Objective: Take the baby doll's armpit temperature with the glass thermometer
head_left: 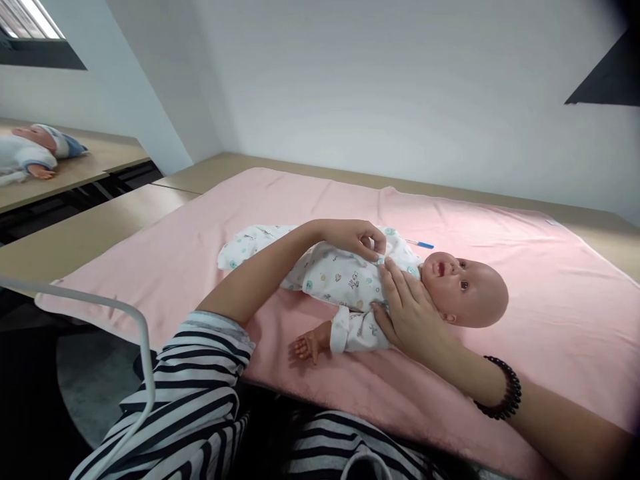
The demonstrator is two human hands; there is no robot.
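Note:
A bald baby doll (470, 293) lies on its back, its head toward the right. It wears a white gown (345, 277) printed with small animals and green dots. My left hand (355, 238) is closed in a pinch on the gown's front at the chest. My right hand (413, 313) rests over the upper chest with its fingers stretched out, fingertips touching the cloth close to my left fingers. What lies right under the fingertips is hidden. The doll's near arm (317, 341) sticks out of a rolled sleeve below my right hand.
A pink blanket (550, 300) covers most of the wooden table (115, 213). A blue-capped pen (424, 245) lies beyond the doll's shoulder. Another doll (40, 150) lies on a table at the far left. A pale curved tube (143, 333) crosses the lower left.

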